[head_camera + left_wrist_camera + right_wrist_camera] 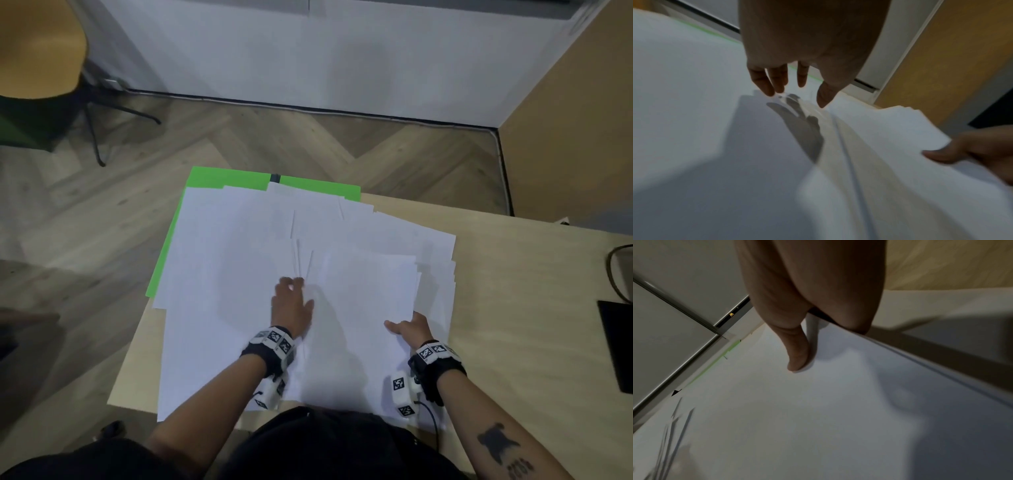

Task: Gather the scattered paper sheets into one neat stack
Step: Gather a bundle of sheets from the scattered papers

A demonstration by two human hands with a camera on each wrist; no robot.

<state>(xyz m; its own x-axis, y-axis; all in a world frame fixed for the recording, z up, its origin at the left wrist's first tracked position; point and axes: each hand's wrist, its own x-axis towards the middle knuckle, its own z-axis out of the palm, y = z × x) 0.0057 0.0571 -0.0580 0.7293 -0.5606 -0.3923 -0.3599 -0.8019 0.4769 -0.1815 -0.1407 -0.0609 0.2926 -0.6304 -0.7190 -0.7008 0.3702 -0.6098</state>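
Paper sheets point(260, 267) lie fanned across the pale wooden surface point(513, 274), and our hands are on them. Our left hand point(291, 306) is over the middle of the spread with its fingers point(777, 78) straight and slightly apart, pointing down at the sheets; the left wrist view shows the fingertips at or just above the paper, with their shadow falling on a loose edge, and we cannot tell whether they press on it. Our right hand point(409, 329) pinches the near right corner of a thicker bundle of sheets point(370, 284): the thumb point(797, 353) lies flat on top, and the other fingers are hidden beneath. The same thumb appears at the right edge of the left wrist view, on that bundle's corner.

Both wrists carry black bands with white blocks printed in black-and-white square marker patterns point(399, 383). Our right forearm bears a dark tattoo point(496, 442) with small lettering below it that we cannot read.

Farther out, a green sheet point(219, 178) lies under the paper along the far and left edges. A dark flat object point(616, 342) sits at the right edge of the surface. In the right wrist view, a small yellow arched "M" logo point(731, 314) shows on a dark strip by the wall.
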